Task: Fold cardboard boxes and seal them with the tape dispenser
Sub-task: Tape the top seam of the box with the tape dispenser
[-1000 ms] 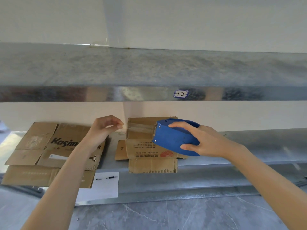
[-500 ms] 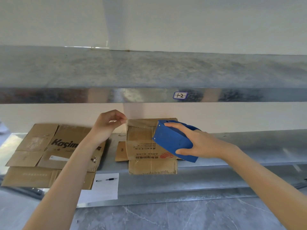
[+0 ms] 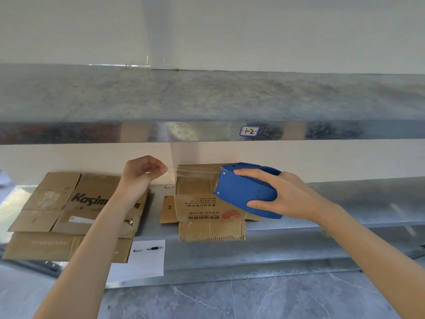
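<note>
Now the right hand (image 3: 287, 196) grips the tape dispenser (image 3: 243, 192); left hand (image 3: 142, 171) pinches the tape strip (image 3: 195, 173)

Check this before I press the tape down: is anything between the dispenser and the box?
Nothing visible does. The right hand holds the dispenser just in front of the box; only its own tape stretches across toward the left hand.
</note>
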A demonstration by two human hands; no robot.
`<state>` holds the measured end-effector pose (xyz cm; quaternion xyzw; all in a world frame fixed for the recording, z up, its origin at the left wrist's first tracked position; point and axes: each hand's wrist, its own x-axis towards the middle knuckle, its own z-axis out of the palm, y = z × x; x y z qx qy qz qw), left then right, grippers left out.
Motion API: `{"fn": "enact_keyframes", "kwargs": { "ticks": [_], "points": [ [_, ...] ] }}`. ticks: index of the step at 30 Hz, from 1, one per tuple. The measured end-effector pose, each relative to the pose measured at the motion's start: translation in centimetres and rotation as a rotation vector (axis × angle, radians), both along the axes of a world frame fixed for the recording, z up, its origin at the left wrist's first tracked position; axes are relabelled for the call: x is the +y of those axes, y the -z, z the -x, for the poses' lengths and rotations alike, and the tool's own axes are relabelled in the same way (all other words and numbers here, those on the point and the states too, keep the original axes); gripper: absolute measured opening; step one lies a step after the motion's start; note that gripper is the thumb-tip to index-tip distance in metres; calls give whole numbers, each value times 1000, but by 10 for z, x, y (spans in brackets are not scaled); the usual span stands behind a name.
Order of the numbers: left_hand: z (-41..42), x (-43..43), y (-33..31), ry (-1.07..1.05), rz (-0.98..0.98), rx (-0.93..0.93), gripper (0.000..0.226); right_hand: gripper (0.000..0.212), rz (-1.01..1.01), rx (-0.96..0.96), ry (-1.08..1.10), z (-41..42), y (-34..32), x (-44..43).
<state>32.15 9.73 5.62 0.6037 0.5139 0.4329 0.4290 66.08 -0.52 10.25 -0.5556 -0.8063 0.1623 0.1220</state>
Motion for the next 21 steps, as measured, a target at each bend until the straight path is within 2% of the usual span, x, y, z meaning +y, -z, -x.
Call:
{"fn": "enact_keyframes", "kwargs": {
  "ticks": [4,6,9,13,21],
  "points": [
    [12,-1,4,-8,46,-31,6,66,20,-13,33,-12,-5,1],
    [3,-2,9,7,71,-61,8,65,46,41,59,-18,-3,5],
    [-16,1,19,2,50,-71,19,67,92,157,86,-31,4,11],
    [-29,10,42,-11,12,3,35,66,117,197,91,-34,7,13],
    [-35,1,78,5,65,-16,36,54,184,235,104,-40,8,14]
  ]
}}
